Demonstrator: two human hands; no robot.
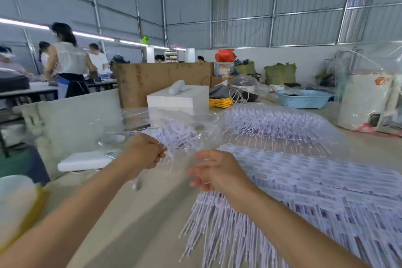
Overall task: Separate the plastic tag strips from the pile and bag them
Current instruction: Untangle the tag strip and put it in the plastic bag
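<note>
On the bench (139, 220) we see the large pile of tag strips (326, 191) spread along our right, with a filled clear bag (280, 124) behind it and a white box (177, 98), a blue basket (304, 99) and yellow cord (220, 102) further back. Our left hand (144, 151) has its fingers curled tight around a bundle of tag strips (174, 137) inside an open clear bag (152, 119) that stands between us and the white box. Our right hand (214, 169) hovers above the pile's near edge with fingers loosely apart; whether they touch the film, we cannot tell.
</note>
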